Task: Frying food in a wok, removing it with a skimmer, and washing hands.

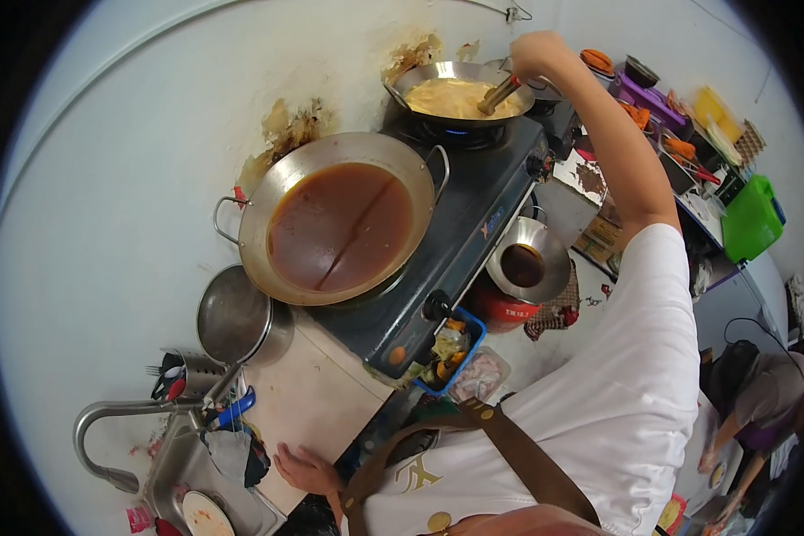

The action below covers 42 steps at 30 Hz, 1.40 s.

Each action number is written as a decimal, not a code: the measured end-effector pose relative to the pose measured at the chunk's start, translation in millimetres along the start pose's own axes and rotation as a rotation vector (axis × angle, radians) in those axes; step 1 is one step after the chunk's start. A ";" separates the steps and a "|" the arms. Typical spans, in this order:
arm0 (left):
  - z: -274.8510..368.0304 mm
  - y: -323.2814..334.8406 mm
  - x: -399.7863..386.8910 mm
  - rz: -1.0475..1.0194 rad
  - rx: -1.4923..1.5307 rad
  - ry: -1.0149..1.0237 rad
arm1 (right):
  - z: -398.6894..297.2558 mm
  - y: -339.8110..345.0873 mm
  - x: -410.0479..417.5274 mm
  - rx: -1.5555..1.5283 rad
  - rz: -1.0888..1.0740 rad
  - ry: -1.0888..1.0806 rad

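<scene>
My right hand is raised over the far burner, gripping a cooking utensil with a red part near my fingers. Its brownish tip dips into the pale yellow bubbling food inside a wok. A blue flame burns below that wok. My left hand rests, fingers spread, on the beige countertop by the sink. Between my hands, a wide two-handled wok of reddish-brown liquid sits on the nearer end of the black gas stove.
A lidded pot stands beside the big wok, near the curved faucet and sink. Below the stove front are a metal bowl of dark liquid and a blue bin of scraps. Another person bends at the lower right.
</scene>
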<state>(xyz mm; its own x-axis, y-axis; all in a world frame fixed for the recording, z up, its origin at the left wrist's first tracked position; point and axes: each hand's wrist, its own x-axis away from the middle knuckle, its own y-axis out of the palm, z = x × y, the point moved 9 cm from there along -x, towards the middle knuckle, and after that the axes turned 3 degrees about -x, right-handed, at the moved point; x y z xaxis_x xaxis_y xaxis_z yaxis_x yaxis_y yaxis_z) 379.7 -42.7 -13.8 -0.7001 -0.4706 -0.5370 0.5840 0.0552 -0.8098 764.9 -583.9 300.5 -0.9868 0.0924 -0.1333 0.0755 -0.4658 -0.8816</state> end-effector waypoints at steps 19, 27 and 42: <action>-1.3 -1.9 0.4 0.028 0.011 -0.027 | 55.7 138.3 -99.5 -0.650 -0.285 0.243; -5.3 5.6 2.5 -0.042 -0.038 -0.026 | 20.4 165.1 -100.5 -1.226 -0.274 0.306; 1.7 1.1 0.6 -0.008 -0.026 0.026 | -14.2 -5.4 -39.6 -0.311 0.005 0.016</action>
<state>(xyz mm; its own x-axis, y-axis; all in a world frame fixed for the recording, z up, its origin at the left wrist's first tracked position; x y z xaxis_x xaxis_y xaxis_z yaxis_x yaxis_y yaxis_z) 380.6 -44.4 -14.6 -0.7155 -0.4478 -0.5362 0.5677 0.0746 -0.8198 805.6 -572.6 304.2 -0.9841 0.1060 -0.1428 0.1229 -0.1749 -0.9769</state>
